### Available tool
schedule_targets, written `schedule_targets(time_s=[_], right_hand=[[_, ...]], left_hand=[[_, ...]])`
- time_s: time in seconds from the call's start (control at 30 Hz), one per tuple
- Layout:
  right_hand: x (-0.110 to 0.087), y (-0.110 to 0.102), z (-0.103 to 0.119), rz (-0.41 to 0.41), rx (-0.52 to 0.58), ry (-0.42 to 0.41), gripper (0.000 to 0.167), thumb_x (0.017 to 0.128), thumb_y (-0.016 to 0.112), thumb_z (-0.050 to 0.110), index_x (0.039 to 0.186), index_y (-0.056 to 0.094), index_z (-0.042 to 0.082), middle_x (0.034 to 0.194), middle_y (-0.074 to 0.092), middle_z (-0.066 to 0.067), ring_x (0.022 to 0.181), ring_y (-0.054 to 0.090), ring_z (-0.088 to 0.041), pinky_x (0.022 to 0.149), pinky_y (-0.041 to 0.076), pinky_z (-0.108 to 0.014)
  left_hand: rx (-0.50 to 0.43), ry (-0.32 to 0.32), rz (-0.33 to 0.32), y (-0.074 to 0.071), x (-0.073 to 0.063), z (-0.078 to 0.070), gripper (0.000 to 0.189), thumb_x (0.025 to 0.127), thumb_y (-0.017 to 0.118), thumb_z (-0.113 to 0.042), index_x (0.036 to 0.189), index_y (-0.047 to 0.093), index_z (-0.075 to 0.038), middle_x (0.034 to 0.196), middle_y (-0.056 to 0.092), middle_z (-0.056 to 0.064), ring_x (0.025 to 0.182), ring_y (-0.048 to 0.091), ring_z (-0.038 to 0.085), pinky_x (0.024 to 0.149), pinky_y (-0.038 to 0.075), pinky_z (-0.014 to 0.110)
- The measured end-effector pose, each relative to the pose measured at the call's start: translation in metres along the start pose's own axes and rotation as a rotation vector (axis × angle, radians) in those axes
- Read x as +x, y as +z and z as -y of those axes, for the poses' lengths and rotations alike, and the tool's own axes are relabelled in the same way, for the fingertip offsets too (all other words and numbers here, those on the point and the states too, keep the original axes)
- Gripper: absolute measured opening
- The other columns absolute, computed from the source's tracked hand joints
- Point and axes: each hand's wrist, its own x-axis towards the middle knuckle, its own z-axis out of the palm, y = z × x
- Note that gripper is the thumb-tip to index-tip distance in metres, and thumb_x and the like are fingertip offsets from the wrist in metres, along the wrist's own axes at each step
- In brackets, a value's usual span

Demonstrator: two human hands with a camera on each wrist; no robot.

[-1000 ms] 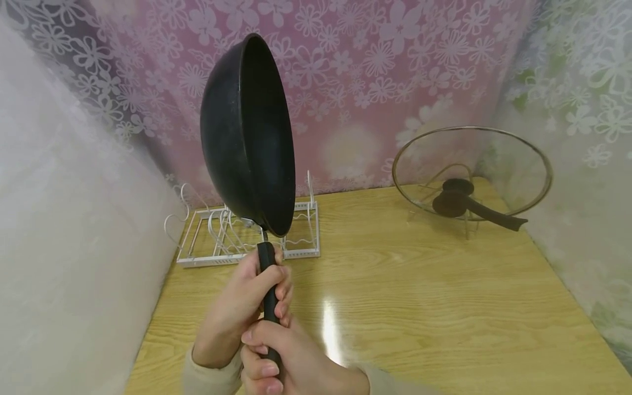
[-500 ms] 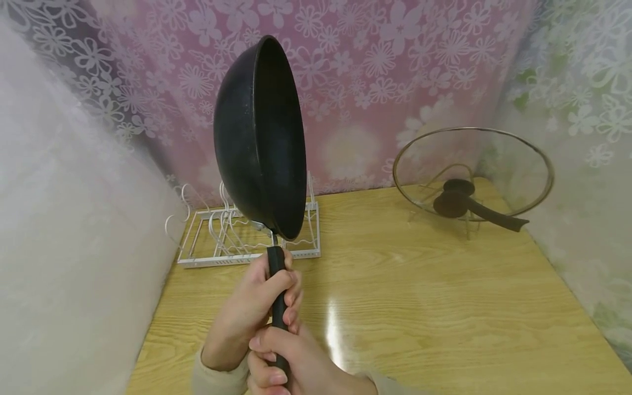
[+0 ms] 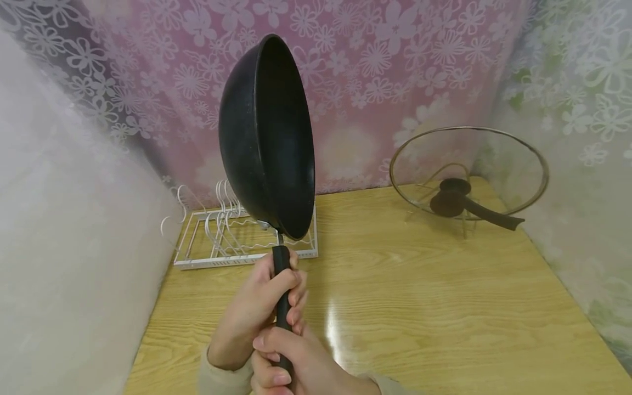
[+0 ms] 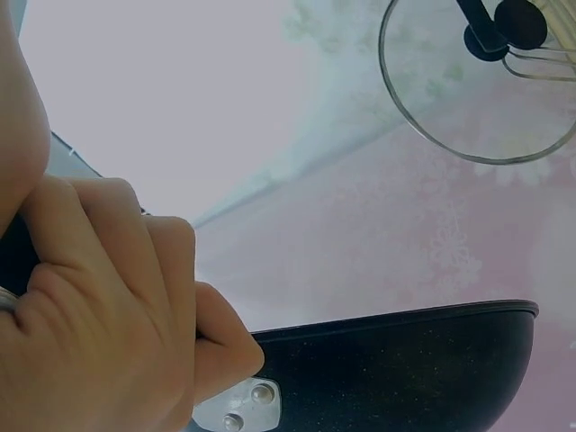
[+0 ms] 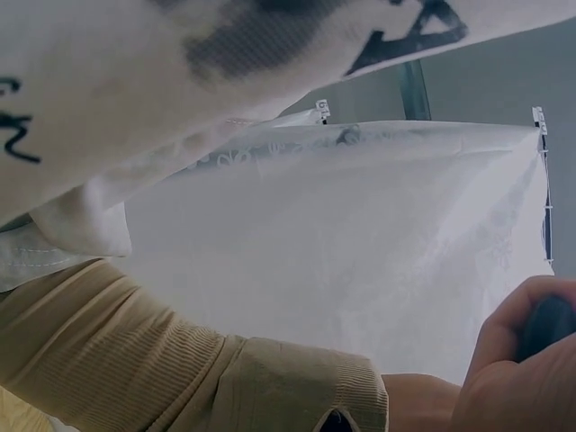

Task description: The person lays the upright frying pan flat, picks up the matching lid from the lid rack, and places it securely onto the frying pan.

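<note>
A black deep frying pan (image 3: 266,142) is held up on edge in the middle of the head view, its hollow side turned to the right. My left hand (image 3: 252,307) grips the upper part of its black handle (image 3: 282,302), just below the metal bracket. Lower down, my right hand (image 3: 301,362) wraps round the handle's end. In the left wrist view, curled fingers (image 4: 117,297) lie close to the pan's riveted bracket (image 4: 243,407). The right wrist view catches a hand (image 5: 526,378) round the dark handle end (image 5: 547,326), beside a beige sleeve (image 5: 297,387).
Behind the pan, a white wire rack (image 3: 247,260) stands at the table's back left. A glass lid (image 3: 494,131) with a dark knob leans on a small wire stand (image 3: 464,226) at the back right. Flowered curtains (image 3: 365,82) surround the wooden table (image 3: 419,307).
Over the last second the pan and both hands have shifted to the right, mostly in the first half. Both hands keep their grip on the handle. The rack and lid have stayed in place.
</note>
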Motion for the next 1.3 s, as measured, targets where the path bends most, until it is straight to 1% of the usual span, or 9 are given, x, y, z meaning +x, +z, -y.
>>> schedule_targets(time_s=[0.17, 0.3, 0.37, 0.43, 0.63, 0.77, 1.0, 1.2, 1.3], right_hand=[[0.0, -0.002, 0.0, 0.019, 0.007, -0.02, 0.032, 0.095, 0.032, 0.007, 0.065, 0.038, 0.018, 0.05, 0.037, 0.014, 0.039, 0.027, -0.003, 0.036, 0.018, -0.019], [0.0, -0.004, 0.0, 0.029, 0.009, -0.033, 0.033, 0.095, 0.032, 0.007, 0.065, 0.038, 0.018, 0.05, 0.037, 0.013, 0.039, 0.027, -0.004, 0.036, 0.019, -0.02], [0.0, -0.004, 0.0, 0.039, 0.009, -0.043, 0.034, 0.095, 0.031, 0.007, 0.064, 0.037, 0.018, 0.05, 0.037, 0.013, 0.038, 0.026, -0.004, 0.036, 0.019, -0.019], [0.0, -0.004, -0.001, 0.042, 0.009, -0.051, 0.034, 0.095, 0.031, 0.007, 0.064, 0.037, 0.018, 0.05, 0.037, 0.013, 0.038, 0.026, -0.004, 0.036, 0.019, -0.019], [-0.002, -0.004, -0.001, 0.024, 0.003, -0.048, 0.036, 0.096, 0.032, 0.008, 0.062, 0.037, 0.018, 0.049, 0.037, 0.013, 0.038, 0.027, -0.004, 0.036, 0.02, -0.018], [-0.002, -0.005, -0.002, 0.017, 0.008, -0.057, 0.035, 0.095, 0.032, 0.008, 0.062, 0.037, 0.018, 0.05, 0.037, 0.014, 0.039, 0.029, -0.003, 0.036, 0.022, -0.017], [-0.003, -0.005, -0.004, 0.008, 0.011, -0.078, 0.035, 0.094, 0.031, 0.006, 0.062, 0.038, 0.018, 0.049, 0.038, 0.013, 0.038, 0.031, -0.003, 0.036, 0.024, -0.016], [-0.004, -0.005, -0.004, -0.01, 0.018, -0.071, 0.036, 0.094, 0.032, 0.006, 0.06, 0.038, 0.017, 0.049, 0.037, 0.013, 0.038, 0.031, -0.003, 0.036, 0.023, -0.017], [-0.004, -0.005, -0.003, -0.017, 0.011, -0.068, 0.037, 0.093, 0.032, 0.005, 0.059, 0.038, 0.017, 0.048, 0.038, 0.013, 0.038, 0.031, -0.003, 0.036, 0.024, -0.016]], left_hand=[[-0.011, 0.004, 0.014, 0.001, 0.003, 0.002, 0.011, 0.096, 0.043, -0.001, 0.094, 0.034, -0.007, 0.062, 0.043, -0.002, 0.046, 0.049, 0.009, 0.044, 0.048, 0.025], [0.002, 0.023, 0.026, 0.001, 0.005, 0.004, 0.01, 0.096, 0.042, -0.001, 0.095, 0.034, -0.007, 0.062, 0.042, -0.003, 0.045, 0.049, 0.008, 0.043, 0.047, 0.023], [0.006, 0.043, 0.041, 0.001, 0.006, 0.006, 0.01, 0.095, 0.041, 0.0, 0.094, 0.034, -0.008, 0.062, 0.042, -0.004, 0.045, 0.049, 0.007, 0.043, 0.046, 0.022], [-0.005, 0.053, 0.05, 0.001, 0.007, 0.007, 0.01, 0.095, 0.04, 0.0, 0.094, 0.035, -0.009, 0.062, 0.042, -0.004, 0.045, 0.048, 0.007, 0.042, 0.045, 0.021], [-0.056, 0.048, 0.079, 0.003, 0.011, 0.011, 0.011, 0.094, 0.039, 0.0, 0.094, 0.034, -0.009, 0.06, 0.04, -0.005, 0.044, 0.047, 0.006, 0.04, 0.044, 0.019], [-0.071, 0.063, 0.105, 0.003, 0.014, 0.014, 0.012, 0.092, 0.037, 0.002, 0.092, 0.033, -0.009, 0.059, 0.04, -0.005, 0.043, 0.047, 0.004, 0.039, 0.043, 0.019], [-0.088, 0.041, 0.092, 0.004, 0.014, 0.016, 0.012, 0.093, 0.037, 0.001, 0.088, 0.032, -0.008, 0.058, 0.04, -0.006, 0.042, 0.047, 0.004, 0.038, 0.043, 0.019], [-0.103, 0.069, 0.121, 0.004, 0.015, 0.018, 0.012, 0.092, 0.035, 0.002, 0.088, 0.033, -0.009, 0.059, 0.04, -0.007, 0.043, 0.046, 0.003, 0.039, 0.043, 0.018], [-0.125, 0.074, 0.129, 0.004, 0.016, 0.02, 0.013, 0.092, 0.035, 0.002, 0.088, 0.034, -0.01, 0.059, 0.04, -0.006, 0.043, 0.046, 0.003, 0.039, 0.043, 0.018]])
